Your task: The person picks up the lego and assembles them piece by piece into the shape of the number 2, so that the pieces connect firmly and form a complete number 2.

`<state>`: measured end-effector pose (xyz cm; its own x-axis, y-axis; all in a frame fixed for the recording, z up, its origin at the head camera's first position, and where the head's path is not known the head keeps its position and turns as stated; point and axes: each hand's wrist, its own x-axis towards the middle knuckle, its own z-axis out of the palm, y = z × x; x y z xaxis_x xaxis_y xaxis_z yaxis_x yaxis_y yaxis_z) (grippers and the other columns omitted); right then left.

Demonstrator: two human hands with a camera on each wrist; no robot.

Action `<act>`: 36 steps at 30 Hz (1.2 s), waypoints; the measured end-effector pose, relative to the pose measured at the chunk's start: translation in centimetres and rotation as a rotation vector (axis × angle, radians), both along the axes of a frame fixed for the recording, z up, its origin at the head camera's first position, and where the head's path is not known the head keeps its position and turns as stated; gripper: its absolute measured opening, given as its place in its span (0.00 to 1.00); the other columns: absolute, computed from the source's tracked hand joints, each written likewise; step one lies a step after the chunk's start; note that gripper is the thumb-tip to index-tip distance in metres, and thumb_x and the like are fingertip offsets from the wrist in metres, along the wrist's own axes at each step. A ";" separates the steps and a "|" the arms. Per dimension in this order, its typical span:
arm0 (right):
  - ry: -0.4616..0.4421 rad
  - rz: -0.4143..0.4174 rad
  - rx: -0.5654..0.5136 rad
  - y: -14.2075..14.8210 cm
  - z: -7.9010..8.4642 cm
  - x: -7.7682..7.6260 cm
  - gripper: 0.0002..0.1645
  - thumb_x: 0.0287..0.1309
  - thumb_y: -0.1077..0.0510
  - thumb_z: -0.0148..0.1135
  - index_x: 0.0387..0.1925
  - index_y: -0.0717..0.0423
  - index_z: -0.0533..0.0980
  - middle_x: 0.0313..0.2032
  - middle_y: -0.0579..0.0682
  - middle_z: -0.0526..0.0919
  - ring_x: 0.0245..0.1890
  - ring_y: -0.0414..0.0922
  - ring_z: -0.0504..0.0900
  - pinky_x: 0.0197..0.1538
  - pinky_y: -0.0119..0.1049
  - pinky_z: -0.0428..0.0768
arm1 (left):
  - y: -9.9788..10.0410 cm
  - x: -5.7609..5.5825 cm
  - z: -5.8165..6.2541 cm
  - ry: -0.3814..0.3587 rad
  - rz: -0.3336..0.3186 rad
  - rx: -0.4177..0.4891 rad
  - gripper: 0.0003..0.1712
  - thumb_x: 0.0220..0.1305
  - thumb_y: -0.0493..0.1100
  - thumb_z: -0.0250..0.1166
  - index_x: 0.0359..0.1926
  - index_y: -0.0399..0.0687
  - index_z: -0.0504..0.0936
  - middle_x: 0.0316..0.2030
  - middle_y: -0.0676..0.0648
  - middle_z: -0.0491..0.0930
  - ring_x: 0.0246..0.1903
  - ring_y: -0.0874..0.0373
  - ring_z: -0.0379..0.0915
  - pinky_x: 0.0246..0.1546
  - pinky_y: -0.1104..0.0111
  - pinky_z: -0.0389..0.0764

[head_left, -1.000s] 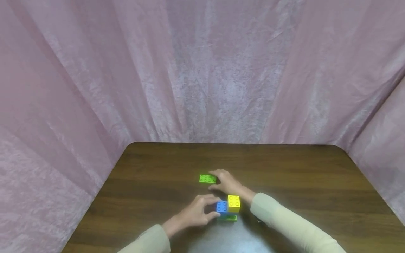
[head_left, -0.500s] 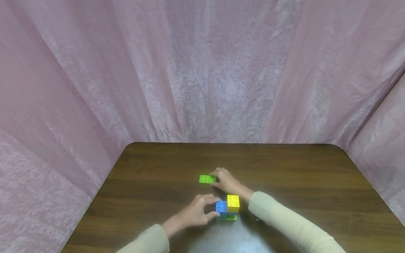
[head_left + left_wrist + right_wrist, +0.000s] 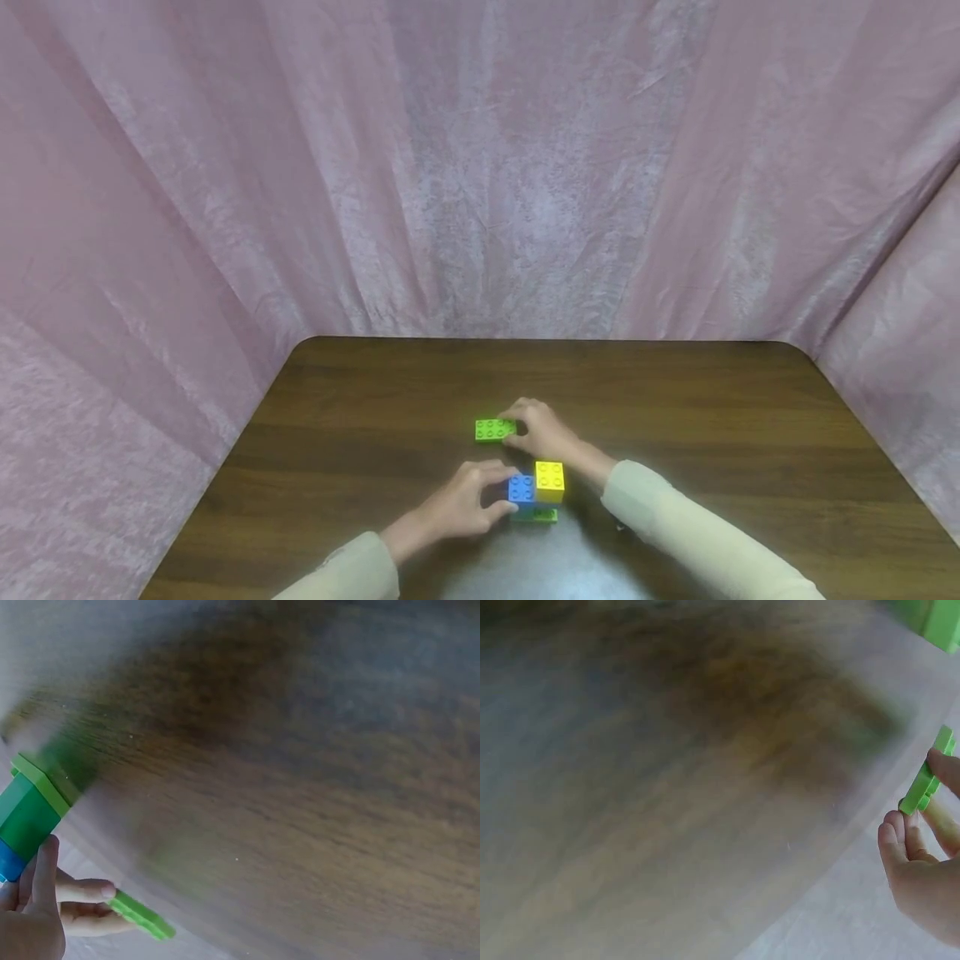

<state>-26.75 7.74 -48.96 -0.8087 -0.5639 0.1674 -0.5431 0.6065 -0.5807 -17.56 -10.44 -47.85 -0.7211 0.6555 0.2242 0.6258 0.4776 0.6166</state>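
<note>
My left hand grips a small stack of toy building bricks from its left side, thumb in front and fingers behind. In that stack are a blue brick, a yellow brick on its right half, a dark green brick below the blue and a light green flat brick at the bottom. Farther back, my right hand pinches the right end of another light green flat brick, studs up. The right wrist view shows thumb and fingers on opposite edges of this flat brick.
The dark wooden table stretches out around both hands, with a bright reflection at its near side. Pink velvet curtains hang behind the table and along its sides. Pale sleeves cover both forearms.
My right thumb and fingers have closed onto the loose light green flat brick, which has shifted slightly nearer to me. My left hand keeps its hold on the stack in about the same place.
</note>
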 end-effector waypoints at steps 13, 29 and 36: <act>-0.016 -0.023 -0.121 3.4 4.4 1.7 0.23 0.55 0.60 0.68 0.52 0.63 0.79 0.47 0.57 0.84 0.48 0.55 0.82 0.52 0.47 0.84 | 0.3 0.1 -0.3 -0.006 -0.002 0.025 0.20 0.60 0.38 0.67 0.54 0.40 0.80 0.43 0.47 0.84 0.42 0.63 0.80 0.48 0.73 0.83; 0.065 0.085 -0.129 4.2 7.9 5.9 0.20 0.51 0.58 0.69 0.47 0.59 0.80 0.45 0.51 0.85 0.47 0.48 0.83 0.52 0.45 0.84 | -0.2 0.3 -0.7 0.105 0.014 0.000 0.23 0.59 0.39 0.67 0.54 0.33 0.79 0.52 0.36 0.82 0.53 0.45 0.81 0.57 0.57 0.81; 0.079 0.081 -0.133 4.8 7.5 6.3 0.20 0.50 0.58 0.69 0.46 0.60 0.80 0.44 0.52 0.86 0.45 0.48 0.84 0.52 0.43 0.84 | -0.1 0.1 -0.7 0.077 0.015 0.009 0.24 0.59 0.40 0.68 0.56 0.36 0.78 0.56 0.38 0.80 0.55 0.48 0.80 0.59 0.61 0.80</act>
